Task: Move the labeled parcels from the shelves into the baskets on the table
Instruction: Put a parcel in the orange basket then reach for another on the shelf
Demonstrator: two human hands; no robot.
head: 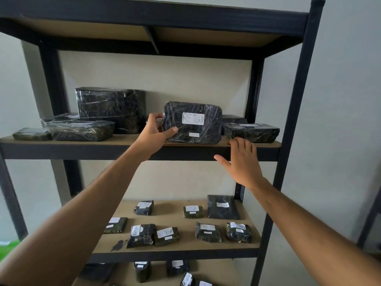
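The left hand (153, 131) is gripping the left end of a black plastic-wrapped parcel labeled RETURN (192, 123), which is standing on edge on the dark metal rack's brown board shelf (123, 140). The right hand (240, 162) is hovering just right of it, fingers spread, holding nothing. Smaller labeled black parcels (165, 236) are lying on the shelf below.

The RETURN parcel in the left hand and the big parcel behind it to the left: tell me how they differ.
The RETURN parcel is tipped up on its edge, gripped by the left hand; the big parcel rests untouched on the shelf. The RETURN parcel shows a handwritten white label; the big parcel shows none on this side. The big parcel is bulkier and boxier. Both are black and wrapped in clear film.
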